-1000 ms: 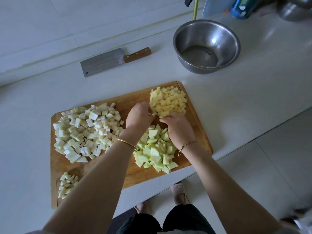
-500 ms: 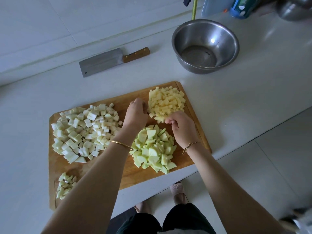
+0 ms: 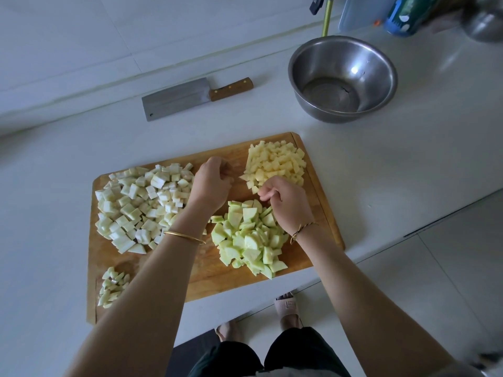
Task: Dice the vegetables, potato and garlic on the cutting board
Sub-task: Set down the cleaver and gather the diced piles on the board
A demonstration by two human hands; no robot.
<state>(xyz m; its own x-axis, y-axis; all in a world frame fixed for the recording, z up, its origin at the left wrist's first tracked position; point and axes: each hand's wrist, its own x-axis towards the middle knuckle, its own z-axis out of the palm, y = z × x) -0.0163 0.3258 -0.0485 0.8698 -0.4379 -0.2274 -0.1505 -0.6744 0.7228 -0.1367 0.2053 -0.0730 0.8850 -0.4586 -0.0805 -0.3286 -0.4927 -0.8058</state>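
— Both hands have drawn apart since a second ago. The left hand [image 3: 211,186] has slid left, away from the potato pile [image 3: 277,164], and the right hand [image 3: 288,202] has pulled back toward the near edge.

— Where does everything lie, starting closest?

— All of it is on the cutting board [image 3: 217,281]. Its long axis runs left to right, with the right end angled farther away. At the near left corner sits a small heap of pale bits [image 3: 113,285]. At near right are green chunks [image 3: 250,238], with the right hand over their far edge. On the left is a broad spread of white cubes [image 3: 138,205], and the left hand is just beside it. The potato pile fills the far right corner.

— And each hand's grip?

— The fingers are curled on both. Whether either grip holds a piece, I cannot tell.

— Beyond the board?

— A cleaver [image 3: 196,97] lies flat on the tabletop [image 3: 381,172], its long axis roughly parallel to the board, with the wooden handle pointing right and the blade left. Farther right stands a steel bowl [image 3: 343,77].
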